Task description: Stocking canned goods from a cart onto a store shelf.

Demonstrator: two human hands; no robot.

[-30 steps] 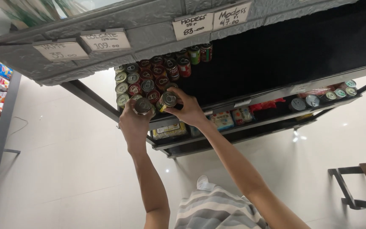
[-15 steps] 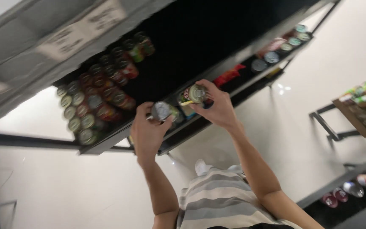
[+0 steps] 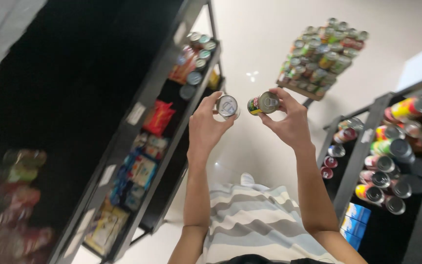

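My left hand grips a small tin can with a silver lid turned toward me. My right hand holds a second can with a green and red label, its silver lid also toward me. Both cans hang side by side in the aisle, a small gap between them, away from any shelf. My arms reach forward over my grey-and-white striped shirt.
A dark shelf unit with cans, packets and a red bag runs along the left. Another rack of cans and bottles stands at the right. A stacked can display sits ahead on the pale floor.
I have drawn both cans off the left shelf and turned right; the shelf has swung to the left of view and the hands now hold the cans in the aisle.
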